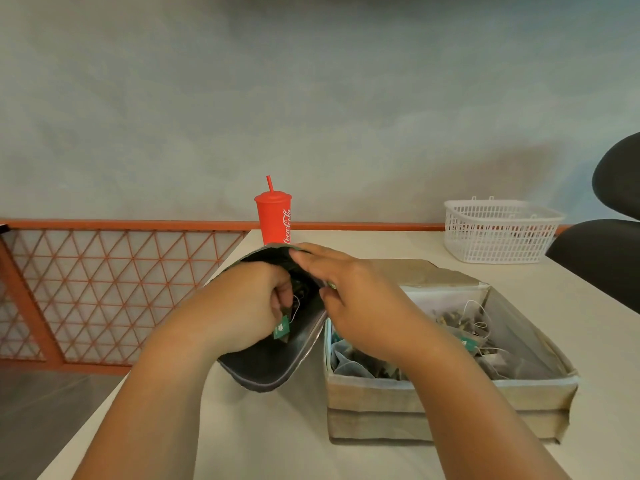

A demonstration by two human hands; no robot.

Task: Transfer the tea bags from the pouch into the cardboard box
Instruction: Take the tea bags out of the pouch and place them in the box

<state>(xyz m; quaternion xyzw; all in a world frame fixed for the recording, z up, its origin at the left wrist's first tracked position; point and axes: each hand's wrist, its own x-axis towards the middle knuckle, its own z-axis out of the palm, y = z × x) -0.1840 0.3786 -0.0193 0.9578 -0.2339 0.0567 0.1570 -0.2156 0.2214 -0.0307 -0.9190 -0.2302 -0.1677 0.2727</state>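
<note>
Left hand [247, 303] pinching one tea bag [281, 328], right hand [360, 308] clamped on one pouch [273, 370].

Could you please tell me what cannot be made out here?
Head view:
- How much remains in the pouch: hidden by its dark inside and the left hand.
- Some cardboard box contents: covered by the right hand.
- Red cup base: behind the pouch.
- Black chair: cut by the right edge.

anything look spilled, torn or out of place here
Nothing spilled: tea bags lie inside the cardboard box, none on the table. Only the box looks worn, its front creased and the near right corner ragged.
</note>
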